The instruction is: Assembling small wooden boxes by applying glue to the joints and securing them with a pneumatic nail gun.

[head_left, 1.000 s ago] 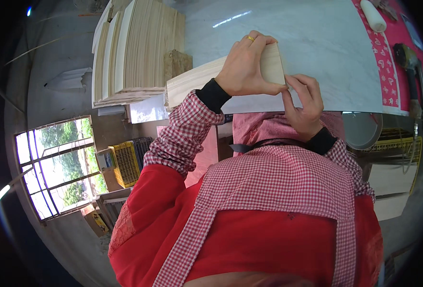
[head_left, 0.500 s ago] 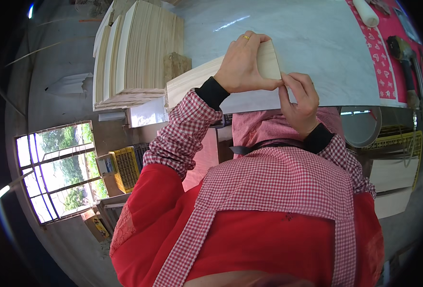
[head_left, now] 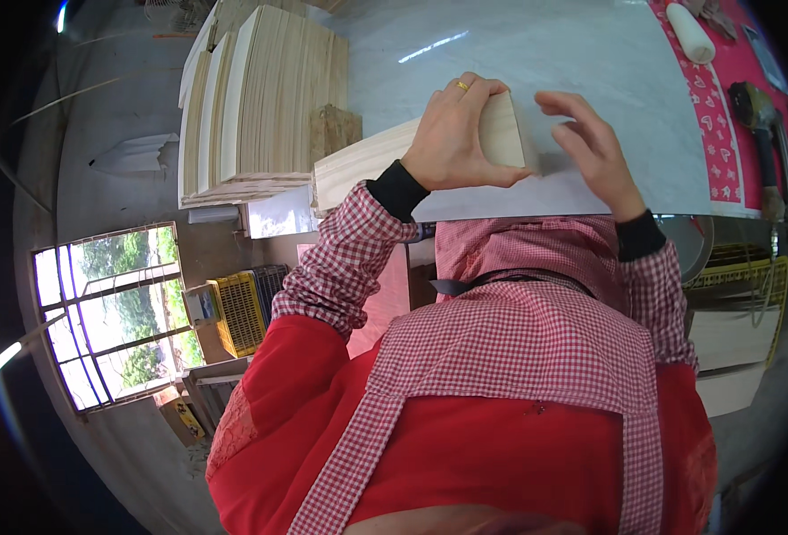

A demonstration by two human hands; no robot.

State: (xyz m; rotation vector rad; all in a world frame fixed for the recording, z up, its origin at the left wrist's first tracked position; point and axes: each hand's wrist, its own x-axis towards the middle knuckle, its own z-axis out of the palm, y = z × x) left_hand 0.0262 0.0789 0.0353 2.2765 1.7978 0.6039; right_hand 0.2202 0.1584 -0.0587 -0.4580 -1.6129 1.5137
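Note:
A pale wooden board lies along the front edge of the grey-white tabletop. My left hand grips it near its right end, thumb at the near edge and fingers over the far edge. A ring sits on one finger. Just past the board's right end, my right hand is raised with its fingers apart and nothing visible in it. The palm side of my left hand is hidden.
Tall stacks of wooden boards stand at the left, beside a small wood block. At the right, a white roll and a dark-headed tool lie on pink patterned cloth. A yellow crate stands below left.
My right hand has let go of the board's right corner and moved off to the right, its fingers spreading. My left hand keeps its grip on the board.

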